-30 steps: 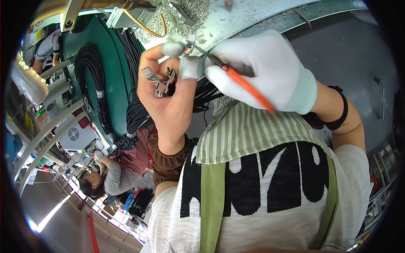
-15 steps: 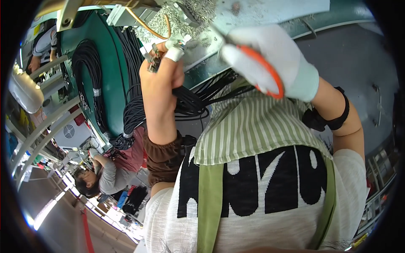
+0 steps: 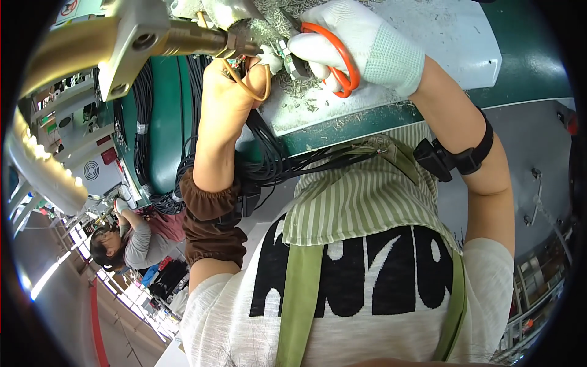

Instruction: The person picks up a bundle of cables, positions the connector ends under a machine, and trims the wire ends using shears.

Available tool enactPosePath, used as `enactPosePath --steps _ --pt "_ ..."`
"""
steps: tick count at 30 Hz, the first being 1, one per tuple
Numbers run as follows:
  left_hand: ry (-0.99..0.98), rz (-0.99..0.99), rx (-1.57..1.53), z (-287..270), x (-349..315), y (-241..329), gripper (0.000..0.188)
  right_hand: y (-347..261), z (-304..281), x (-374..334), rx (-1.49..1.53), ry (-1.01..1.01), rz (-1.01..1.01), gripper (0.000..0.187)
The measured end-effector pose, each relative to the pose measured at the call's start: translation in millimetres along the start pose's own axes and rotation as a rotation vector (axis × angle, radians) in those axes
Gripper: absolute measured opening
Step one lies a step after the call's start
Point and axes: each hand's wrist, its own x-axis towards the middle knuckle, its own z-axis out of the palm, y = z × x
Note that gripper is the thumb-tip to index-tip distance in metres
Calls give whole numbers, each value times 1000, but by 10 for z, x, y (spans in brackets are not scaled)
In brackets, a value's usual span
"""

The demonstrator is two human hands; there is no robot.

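Observation:
My left hand [image 3: 227, 92] is bare, with white coverings on its fingertips. It pinches the ends of thin black cables [image 3: 266, 144]; the brass-coloured fitting partly hides those fingers. A small metal connector [image 3: 285, 54] shows just past its fingertips, between my two hands. In a white glove, my right hand [image 3: 351, 46] is closed round orange-handled scissors [image 3: 350, 67], close to the connector. The blades are mostly hidden, and whether they touch the connector I cannot tell.
A brass-coloured fitting [image 3: 195, 43] with a yellow tube [image 3: 247, 92] reaches over my left hand. Small metal clippings [image 3: 299, 92] litter the white board [image 3: 452, 55] on the green table [image 3: 526, 76]. Bundled black cables [image 3: 143, 116] lie leftward. A co-worker [image 3: 137, 244] is at the left.
My right hand has brought the scissors left, close to my left hand's fingertips. The view has shifted, so the brass-coloured fitting covers more of the upper left.

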Motion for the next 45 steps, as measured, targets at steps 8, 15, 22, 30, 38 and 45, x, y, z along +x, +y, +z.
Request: enactPosePath --steps 8,15,22,30,38,45 --pt "50 75 178 36 -112 132 20 -411 120 -91 58 27 272 30" --pt "71 76 341 -80 -244 9 20 -439 212 -124 245 12 401 29" --pt "76 120 149 14 -239 63 30 -213 264 -171 -12 81 155 32" --pt "-147 -77 90 -208 -13 -78 27 35 -14 -17 -594 71 -340 30" --pt "-142 -97 -535 -58 -575 -46 18 -200 -108 -758 -909 421 -101 22" --pt "-280 -27 -289 162 -568 130 18 -396 292 -536 -670 182 -301 20"
